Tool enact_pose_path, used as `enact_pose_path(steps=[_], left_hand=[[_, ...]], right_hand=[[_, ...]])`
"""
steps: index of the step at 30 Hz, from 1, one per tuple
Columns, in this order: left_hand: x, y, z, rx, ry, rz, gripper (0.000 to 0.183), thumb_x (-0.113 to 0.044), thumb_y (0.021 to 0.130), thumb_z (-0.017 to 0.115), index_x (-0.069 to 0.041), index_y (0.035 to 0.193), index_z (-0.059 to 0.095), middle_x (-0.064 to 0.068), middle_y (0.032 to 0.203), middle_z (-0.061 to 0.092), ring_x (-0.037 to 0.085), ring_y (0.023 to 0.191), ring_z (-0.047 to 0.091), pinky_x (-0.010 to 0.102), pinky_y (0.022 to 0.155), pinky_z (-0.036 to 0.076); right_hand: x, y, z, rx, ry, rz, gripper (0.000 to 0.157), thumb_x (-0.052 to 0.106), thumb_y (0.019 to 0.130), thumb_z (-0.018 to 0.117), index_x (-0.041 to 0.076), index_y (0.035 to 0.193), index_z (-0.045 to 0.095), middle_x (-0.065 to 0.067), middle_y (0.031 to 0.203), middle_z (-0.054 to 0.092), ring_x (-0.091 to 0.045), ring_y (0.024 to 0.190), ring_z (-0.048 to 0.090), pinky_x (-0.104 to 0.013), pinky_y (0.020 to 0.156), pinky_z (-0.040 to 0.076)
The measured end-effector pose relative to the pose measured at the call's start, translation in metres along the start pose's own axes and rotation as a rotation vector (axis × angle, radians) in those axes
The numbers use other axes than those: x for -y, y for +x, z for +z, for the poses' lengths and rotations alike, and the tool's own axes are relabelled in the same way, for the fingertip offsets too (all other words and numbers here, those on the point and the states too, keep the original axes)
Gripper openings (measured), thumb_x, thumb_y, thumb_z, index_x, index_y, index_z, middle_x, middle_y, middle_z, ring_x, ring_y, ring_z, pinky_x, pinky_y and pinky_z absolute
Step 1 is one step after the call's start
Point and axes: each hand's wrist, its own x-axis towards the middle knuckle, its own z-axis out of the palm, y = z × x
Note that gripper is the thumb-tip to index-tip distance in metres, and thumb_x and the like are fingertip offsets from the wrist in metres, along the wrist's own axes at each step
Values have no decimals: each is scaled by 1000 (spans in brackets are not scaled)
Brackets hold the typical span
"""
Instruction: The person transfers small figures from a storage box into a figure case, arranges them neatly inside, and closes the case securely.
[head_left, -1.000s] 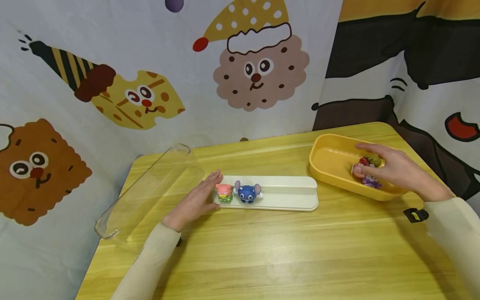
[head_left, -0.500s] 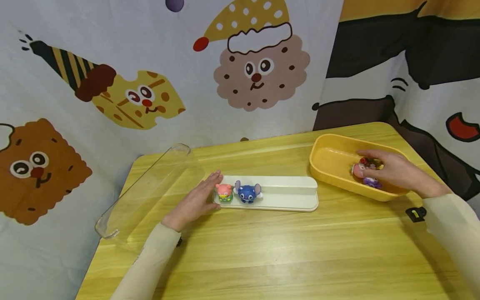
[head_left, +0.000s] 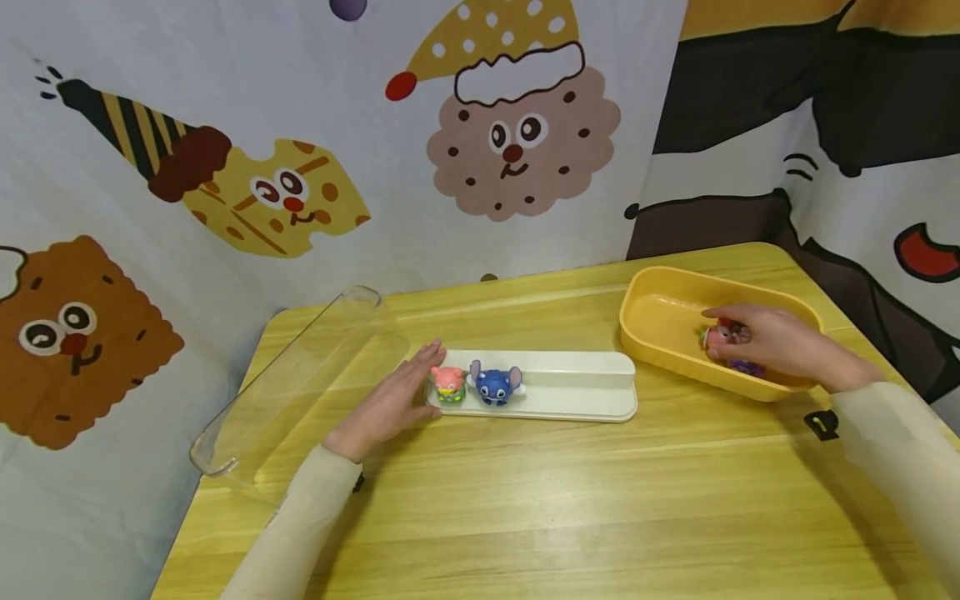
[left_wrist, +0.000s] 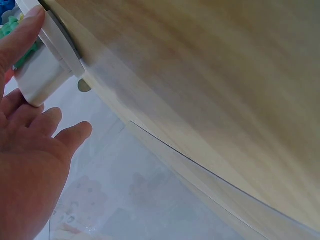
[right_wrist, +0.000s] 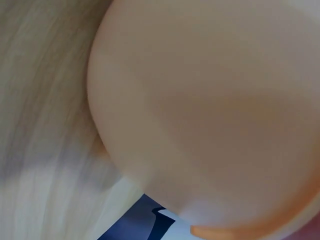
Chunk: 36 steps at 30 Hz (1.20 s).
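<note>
My left hand holds the left end of a white tray, thumb at its front edge and fingers at the back; the left wrist view shows the thumb on the rim. On the tray stand a pink figurine with a green base and a blue big-eared figurine. Inside a yellow bin, my right hand pinches a pink figurine between thumb and fingers. A purple figurine lies under that hand, partly hidden. Blurred palm fills most of the right wrist view.
A clear plastic cover leans on the table's left side, behind my left arm. Cartoon-printed cloth hangs along the back edge of the wooden table. A small black buckle-like piece hangs by the right cuff.
My right hand has shifted slightly left in the bin, and its fingers have closed in on the pink figurine, covering more of the toys. The left hand and tray stay put.
</note>
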Motion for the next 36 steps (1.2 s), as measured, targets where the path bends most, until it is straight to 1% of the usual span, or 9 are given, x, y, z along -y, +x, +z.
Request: enact_pose_path(steps=[5,10,14,17,22,25,27,32,36], left_hand=[[-1,0,-1,0,1,-6,93,-19,90,82,-5,164,27,7,172,15,28,157,20,51,126,21],[-1,1,-2,0,0,-4,92,-19,91,82,-5,163,28,7,172,15,29,157,20,52,126,22],[-1,1,-2,0,7,4,92,-19,90,82,-4,163,28,8,172,16,30,156,21,53,125,23],[-1,1,-1,-4,9,5,92,-18,90,83,-4,163,29,8,172,17,30,156,22,52,125,23],[0,1,-1,-8,10,5,92,-18,90,83,-4,163,29,8,172,16,30,156,22,54,125,23],[1,1,-1,-7,13,2,92,-18,90,83,-4,163,29,7,172,16,29,156,21,54,125,23],[1,1,-1,-9,16,0,92,-19,90,83,-5,163,29,7,172,16,29,156,21,54,125,24],[1,0,-1,-9,10,5,92,-19,90,83,-5,163,29,7,172,16,29,156,21,54,125,24],[0,-1,0,-6,6,7,91,-19,91,82,-5,163,29,7,172,16,29,156,21,54,125,24]], right_hand=[[-1,3,0,15,-28,-18,66,32,90,82,-9,137,60,-32,133,61,-47,121,57,-67,102,44],[-2,4,0,25,-48,-33,57,26,92,81,-10,132,63,-32,130,63,-46,117,59,-65,101,44],[-1,4,0,19,-53,-38,47,23,91,83,-8,124,69,-24,118,69,-36,103,63,-59,95,50],[0,5,1,18,-52,-34,43,22,90,84,-6,120,71,-16,110,71,-29,96,62,-55,91,52],[1,3,1,5,-58,-35,43,26,91,83,-5,119,72,-14,110,72,-28,97,63,-56,90,53],[4,2,2,-11,-54,-52,42,29,93,80,-3,119,72,-13,111,73,-28,99,65,-56,91,53],[8,2,2,-13,-51,-57,45,31,95,78,-3,124,70,-16,116,73,-31,103,66,-58,94,53],[16,3,0,28,-35,-38,57,37,97,74,-3,137,62,-29,137,61,-40,115,64,-65,99,50],[19,3,-4,54,-29,-27,58,33,96,76,-2,139,61,-30,142,56,-42,117,62,-66,100,49]])
